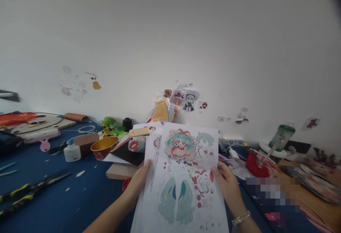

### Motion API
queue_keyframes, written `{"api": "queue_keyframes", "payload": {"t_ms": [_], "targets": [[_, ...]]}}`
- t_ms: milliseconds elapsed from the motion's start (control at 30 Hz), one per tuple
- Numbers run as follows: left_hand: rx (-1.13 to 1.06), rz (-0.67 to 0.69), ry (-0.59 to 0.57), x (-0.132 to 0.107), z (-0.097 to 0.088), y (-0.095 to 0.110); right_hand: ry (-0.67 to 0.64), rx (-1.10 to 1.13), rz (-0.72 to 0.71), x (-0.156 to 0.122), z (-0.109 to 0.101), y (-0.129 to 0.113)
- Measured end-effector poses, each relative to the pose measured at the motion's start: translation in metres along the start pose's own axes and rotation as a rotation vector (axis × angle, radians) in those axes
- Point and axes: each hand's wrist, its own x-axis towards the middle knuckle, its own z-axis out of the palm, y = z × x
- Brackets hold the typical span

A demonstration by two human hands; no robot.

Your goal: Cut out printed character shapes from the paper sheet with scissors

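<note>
I hold a stack of white printed sheets (183,179) upright in front of me; the top sheet shows cartoon characters with teal hair and red ornaments. My left hand (137,185) grips the stack's left edge, thumb on the front. My right hand (227,185), a bracelet on its wrist, grips the right edge in the same way. More printed sheets fan out behind the top one on the left side.
Blue desk (66,197) against a white wall with stickers (183,99). On the left: glue bottle (71,152), gold bowl (103,147), scissors (57,148), yellow-handled pliers (23,194). On the right: a green bottle (281,135), a red pouch (257,165), cables.
</note>
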Motion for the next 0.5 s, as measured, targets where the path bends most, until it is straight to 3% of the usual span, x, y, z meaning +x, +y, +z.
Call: {"api": "queue_keyframes", "payload": {"t_ms": [333,500], "targets": [[-0.042,-0.099,0.03,-0.0069,0.0041,0.007,0.056,-0.039,0.012,-0.0013,0.001,-0.0034],[-0.021,-0.026,0.027,-0.0033,0.0008,0.0044,0.03,-0.042,0.012,-0.0023,0.002,-0.0049]]}}
